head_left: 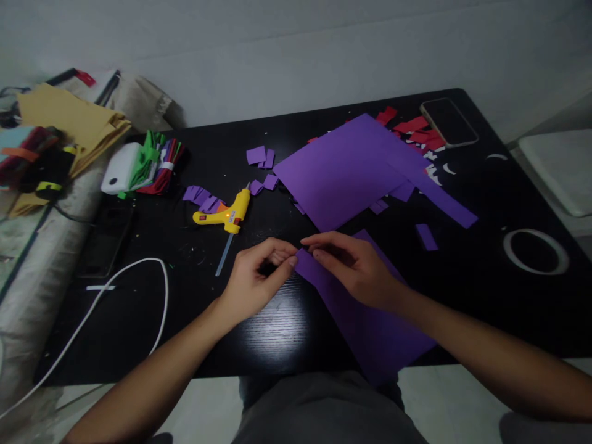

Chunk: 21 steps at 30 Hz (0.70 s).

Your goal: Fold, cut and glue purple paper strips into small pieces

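Head view. My left hand (259, 271) pinches the far corner of a purple sheet (365, 333) between thumb and forefinger; the tips hide the very edge, so whether a separate small piece lies there is unclear. My right hand (354, 268) bends its thumb and forefinger over the same corner; whether they clasp it or merely rest on it, I cannot tell. The sheet slants across the near part of the black table (185, 345), partly covered by my right hand and forearm, its lowest corner projecting past the table edge. Both my forearms are cut off by the frame.

Beyond, a larger purple sheet (342, 172) partly conceals red scraps (411, 125), some beside the phone (448, 121). Left of centre, a yellow glue gun (229, 213) overlaps small purple pieces (197, 196); a white cable (164, 290) leaves the frame at left. The dark object (105, 240) near it is too dim to identify.
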{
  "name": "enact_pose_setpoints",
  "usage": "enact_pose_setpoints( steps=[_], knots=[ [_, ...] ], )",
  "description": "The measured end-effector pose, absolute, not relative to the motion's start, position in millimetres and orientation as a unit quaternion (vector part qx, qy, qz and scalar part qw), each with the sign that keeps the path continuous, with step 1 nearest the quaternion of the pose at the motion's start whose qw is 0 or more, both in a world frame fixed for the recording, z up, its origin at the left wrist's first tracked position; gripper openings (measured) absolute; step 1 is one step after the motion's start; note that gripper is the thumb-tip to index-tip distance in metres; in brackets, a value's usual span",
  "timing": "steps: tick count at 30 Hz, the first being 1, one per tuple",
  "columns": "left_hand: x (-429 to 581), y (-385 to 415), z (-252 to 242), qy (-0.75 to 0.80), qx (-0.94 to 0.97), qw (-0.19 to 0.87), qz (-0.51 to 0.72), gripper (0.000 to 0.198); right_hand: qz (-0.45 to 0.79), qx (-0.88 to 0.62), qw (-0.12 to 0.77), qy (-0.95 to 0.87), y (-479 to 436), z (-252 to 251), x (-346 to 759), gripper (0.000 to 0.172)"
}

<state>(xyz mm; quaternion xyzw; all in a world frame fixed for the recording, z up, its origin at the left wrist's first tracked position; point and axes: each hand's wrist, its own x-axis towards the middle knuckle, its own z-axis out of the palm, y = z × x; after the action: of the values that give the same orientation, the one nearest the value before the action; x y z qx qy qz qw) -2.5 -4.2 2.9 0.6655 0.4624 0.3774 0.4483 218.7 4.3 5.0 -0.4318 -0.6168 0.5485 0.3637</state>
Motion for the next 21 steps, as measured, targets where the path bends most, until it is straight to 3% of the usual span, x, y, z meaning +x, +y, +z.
enact_pose_setpoints(
  steps=[11, 15, 21],
  knots=[
    [1.1, -0.2, 9.2, 0.47, 0.594, 0.506, 0.413, 0.011, 0.528, -0.383, 0.37, -0.661, 6.0, 6.2, 219.5, 0.018],
    [-0.8, 0.9, 12.9, 0.461, 0.591, 0.534, 0.392, 0.012, 0.579, -0.391, 0.377, -0.607, 6.2, 4.4, 219.0, 0.014],
    [-3.5, -2.0, 11.2, 0.407, 0.627, 0.548, 0.376, 0.017, 0.604, -0.417, 0.384, -0.561, 8.3, 3.0, 218.3, 0.021]
  ],
)
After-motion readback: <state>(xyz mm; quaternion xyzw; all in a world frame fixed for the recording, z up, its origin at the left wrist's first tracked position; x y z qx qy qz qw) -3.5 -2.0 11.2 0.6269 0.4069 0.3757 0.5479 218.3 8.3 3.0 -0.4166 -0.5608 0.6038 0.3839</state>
